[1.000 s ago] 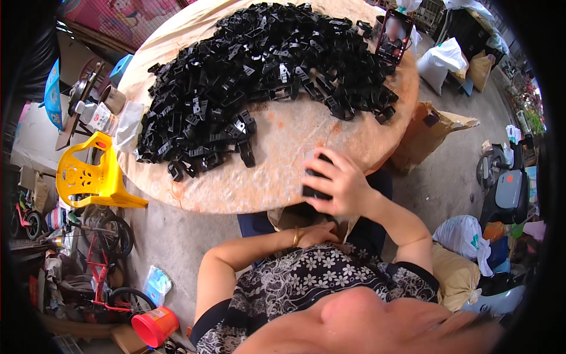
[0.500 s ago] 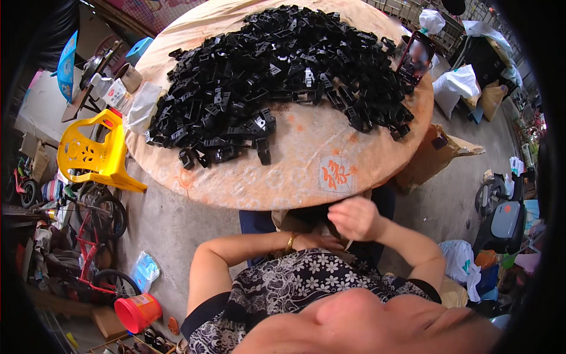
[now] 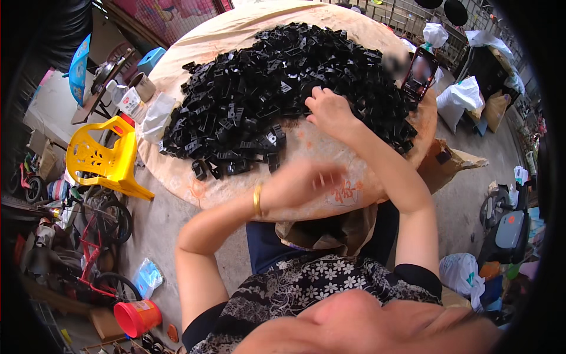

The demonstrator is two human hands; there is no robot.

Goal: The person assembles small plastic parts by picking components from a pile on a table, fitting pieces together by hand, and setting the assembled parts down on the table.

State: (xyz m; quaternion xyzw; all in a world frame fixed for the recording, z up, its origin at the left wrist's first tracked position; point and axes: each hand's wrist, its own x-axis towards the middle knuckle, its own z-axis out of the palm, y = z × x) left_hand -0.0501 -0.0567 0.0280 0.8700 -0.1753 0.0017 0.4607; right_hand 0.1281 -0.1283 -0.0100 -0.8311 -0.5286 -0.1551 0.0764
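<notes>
The person's right hand (image 3: 331, 112) is at the near edge of the heap of black parts (image 3: 236, 100), fingers bent down onto it. From here I can't tell whether those fingers are pinching a part or only touching the heap. The parts spread out to the left of that hand, away past its fingertips, and a little to its right, all on the round table (image 3: 230, 190).

The left hand (image 3: 299, 184) is closer to the body, over the bare front of the table, its fingers pointing right. It's a blur, so I can't say whether it's closed on anything. A gold bracelet (image 3: 257, 199) circles its wrist. Just beyond this hand are the nearest loose parts; just past its fingertips there's an orange mark (image 3: 349, 192) on the tabletop. A paper bag (image 3: 361, 229), mouth open, sits on the body side of the hand, below the table's edge.

Beyond the right hand and off to its right, a phone (image 3: 420, 74) leans with its screen lit. Well left of both hands, a white plastic bag (image 3: 158, 117) lies at the table's rim, and a yellow chair (image 3: 106, 154) stands further out on that side.
</notes>
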